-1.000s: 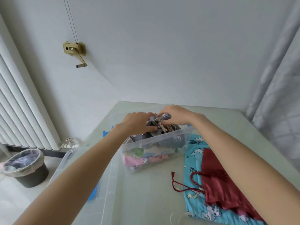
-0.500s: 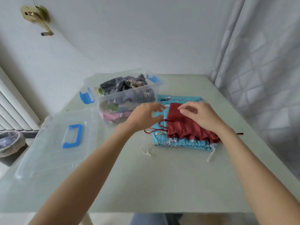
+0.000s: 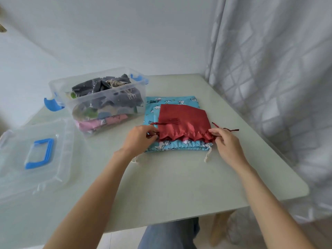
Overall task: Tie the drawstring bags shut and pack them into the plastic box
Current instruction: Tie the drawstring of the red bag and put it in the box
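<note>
A red drawstring bag (image 3: 185, 123) lies flat on top of a blue patterned bag (image 3: 172, 146) in the middle of the table. My left hand (image 3: 140, 139) pinches the red cord at the bag's left mouth corner. My right hand (image 3: 224, 141) pinches the red cord (image 3: 226, 129) at the right corner. The bag's mouth faces me and is gathered into pleats. The clear plastic box (image 3: 100, 103) stands to the left, holding several tied bags, a dark grey one on top.
The box's clear lid (image 3: 36, 155) with a blue handle lies at the left of the pale green table (image 3: 179, 186). A white curtain (image 3: 278, 87) hangs close on the right. The blue bag's white cords (image 3: 207, 155) trail toward me.
My hands left the grey bag in the box and moved to the red bag. They now sit at its two mouth corners, holding the cords, and the mouth is more gathered.
</note>
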Demonstrator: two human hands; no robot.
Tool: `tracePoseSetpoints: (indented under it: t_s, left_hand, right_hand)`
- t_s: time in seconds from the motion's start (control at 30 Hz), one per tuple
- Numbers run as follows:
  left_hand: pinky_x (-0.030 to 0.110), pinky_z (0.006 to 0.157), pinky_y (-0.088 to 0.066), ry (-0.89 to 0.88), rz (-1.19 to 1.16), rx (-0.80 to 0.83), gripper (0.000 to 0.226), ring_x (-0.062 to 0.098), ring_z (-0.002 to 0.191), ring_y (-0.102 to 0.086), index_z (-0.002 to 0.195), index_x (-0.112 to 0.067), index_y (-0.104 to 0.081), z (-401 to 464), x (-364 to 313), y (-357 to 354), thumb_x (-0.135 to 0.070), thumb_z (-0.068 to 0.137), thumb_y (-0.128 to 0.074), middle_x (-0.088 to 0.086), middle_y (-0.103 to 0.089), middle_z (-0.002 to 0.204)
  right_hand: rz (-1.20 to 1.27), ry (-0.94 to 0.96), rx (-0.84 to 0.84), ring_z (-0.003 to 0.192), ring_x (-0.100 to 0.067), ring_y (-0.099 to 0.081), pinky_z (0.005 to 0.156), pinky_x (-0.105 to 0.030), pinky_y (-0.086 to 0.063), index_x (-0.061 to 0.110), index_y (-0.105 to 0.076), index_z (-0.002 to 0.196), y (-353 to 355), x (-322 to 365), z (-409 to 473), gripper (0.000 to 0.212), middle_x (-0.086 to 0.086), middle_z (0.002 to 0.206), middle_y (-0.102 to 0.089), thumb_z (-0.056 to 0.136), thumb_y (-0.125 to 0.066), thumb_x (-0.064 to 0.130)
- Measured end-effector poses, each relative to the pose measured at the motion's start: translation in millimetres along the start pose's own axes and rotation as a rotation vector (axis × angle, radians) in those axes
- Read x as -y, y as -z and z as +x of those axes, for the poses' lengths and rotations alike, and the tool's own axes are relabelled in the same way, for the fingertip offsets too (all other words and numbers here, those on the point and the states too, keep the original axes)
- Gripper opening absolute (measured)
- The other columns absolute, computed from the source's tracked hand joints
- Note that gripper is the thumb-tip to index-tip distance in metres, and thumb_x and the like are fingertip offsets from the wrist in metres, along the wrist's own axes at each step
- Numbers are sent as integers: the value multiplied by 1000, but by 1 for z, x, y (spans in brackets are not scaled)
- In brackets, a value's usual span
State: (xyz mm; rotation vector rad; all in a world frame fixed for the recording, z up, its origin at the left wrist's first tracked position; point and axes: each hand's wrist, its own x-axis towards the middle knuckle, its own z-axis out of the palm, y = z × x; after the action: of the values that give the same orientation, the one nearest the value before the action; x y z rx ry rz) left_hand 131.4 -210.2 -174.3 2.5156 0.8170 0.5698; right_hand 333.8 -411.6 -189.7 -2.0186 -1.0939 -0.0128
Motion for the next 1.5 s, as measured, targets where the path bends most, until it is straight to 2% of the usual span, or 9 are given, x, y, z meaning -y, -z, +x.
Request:
tracePoseSetpoints:
  t_s: [0.1,0.27,0.5,0.8,0.93,1.0,1.13,1.33,1.5]
  left_hand:
    - [22,73,-45,-14,-77,-82,12,14,79,-61,95,-17,-73,-5,4,-3,-17,84,-67,2,-71,97]
    - [26,67,-45,1,-113,-146,8,12,73,-58,89,-24,-74,-10,11,-3,-24,84,-68,-4,-70,90]
    - [21,71,-44,2,-124,-194,16,9,77,-60,97,-21,-72,-10,13,2,-19,82,-70,-13,-64,83]
    - [14,55,-37,105,-247,-256,9,3,53,-50,81,-23,-70,-12,13,4,-29,85,-65,-11,-63,69]
    - [12,50,-35,152,-246,-267,12,8,52,-43,80,-20,-69,-14,15,3,-28,87,-63,-11,-59,66]
    - [15,48,-33,181,-242,-282,15,9,51,-41,79,-19,-68,-12,17,4,-29,88,-62,-8,-58,64]
    - [24,53,-36,226,-170,-290,18,18,63,-54,77,-21,-68,-11,20,6,-33,88,-61,-2,-62,68]
    - [30,59,-34,275,-52,-299,20,26,70,-56,81,-22,-68,-9,24,6,-40,87,-61,-3,-59,66]
    - [29,55,-31,268,-59,-386,23,22,66,-53,78,-23,-66,-9,25,10,-42,87,-59,-6,-54,62]
  right_hand:
    - [-125,63,-39,110,-23,-55,94,-17,-34,8,-65,110,1,-8,-5,50,-9,117,-59,74,-44,-19]
    - [-146,29,-75,108,-26,-56,94,-33,-44,10,-64,113,1,-12,0,39,-8,116,-60,80,-55,-8]
    - [-344,23,-83,111,-34,-47,96,-37,-35,12,-58,122,4,-15,-4,50,-9,124,-57,76,-55,-7]
    - [-324,-29,-186,84,-36,-52,75,-38,-39,7,-66,88,6,-23,-1,7,-11,85,-66,86,-64,13]
    - [504,-155,-109,114,-14,-54,94,-17,-38,12,-63,94,15,6,0,10,1,114,-63,92,-54,9]
    - [964,-236,3,115,-13,-58,98,-24,-42,15,-58,87,20,21,2,8,-4,115,-67,91,-50,14]
    - [1174,-322,14,93,-25,-66,89,-36,-45,15,-53,80,23,27,6,15,-11,92,-71,93,-48,21]
    - [1038,-448,-151,45,-4,-31,49,-18,-26,18,-48,73,21,17,5,23,7,54,-36,95,-48,13]
    - [-15,-63,-100,57,-14,-49,59,-28,-39,18,-64,69,15,9,-5,26,1,59,-58,86,-62,37]
